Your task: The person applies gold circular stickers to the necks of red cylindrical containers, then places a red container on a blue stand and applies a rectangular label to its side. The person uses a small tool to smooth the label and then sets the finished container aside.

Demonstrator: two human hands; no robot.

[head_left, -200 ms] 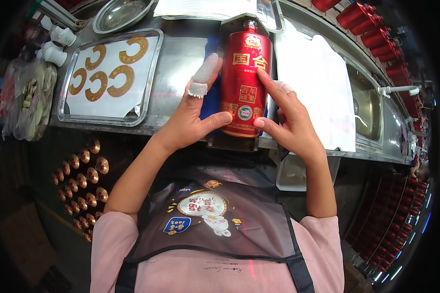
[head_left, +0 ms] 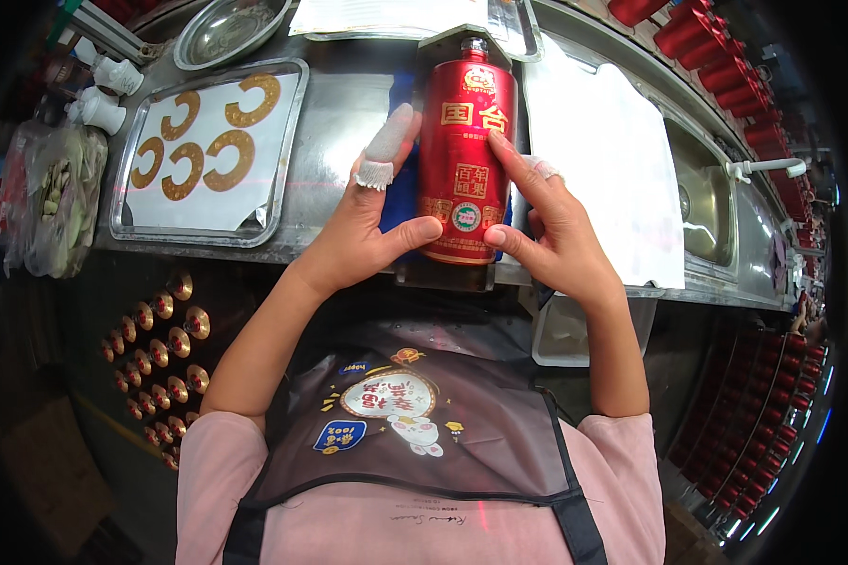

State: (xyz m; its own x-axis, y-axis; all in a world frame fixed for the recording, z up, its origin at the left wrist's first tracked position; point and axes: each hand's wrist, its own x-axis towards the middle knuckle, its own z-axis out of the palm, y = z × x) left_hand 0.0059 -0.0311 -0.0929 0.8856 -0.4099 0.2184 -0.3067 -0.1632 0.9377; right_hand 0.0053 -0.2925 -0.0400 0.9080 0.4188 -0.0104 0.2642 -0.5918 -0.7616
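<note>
A red bottle with gold print and a round green-and-white mark lies on its back at the counter's edge, its neck pointing away from me, on a dark support. My left hand lies against its left side, with the thumb on the lower front and a white cover on a raised finger. From the right, my right hand presses its thumb low on the bottle and its index fingertip higher up on the face. A finger of that hand also wears a white cover. The right hand's other fingers are partly hidden.
A metal tray at left carries several gold C-shaped pieces. Behind it sits a metal bowl. White sheeting covers the counter at right, beside a sink with a white tap. Several red bottles stand along the far right.
The bottle and both hands appear slightly further left in the picture, as does the whole counter. The hold on the bottle looks the same.
</note>
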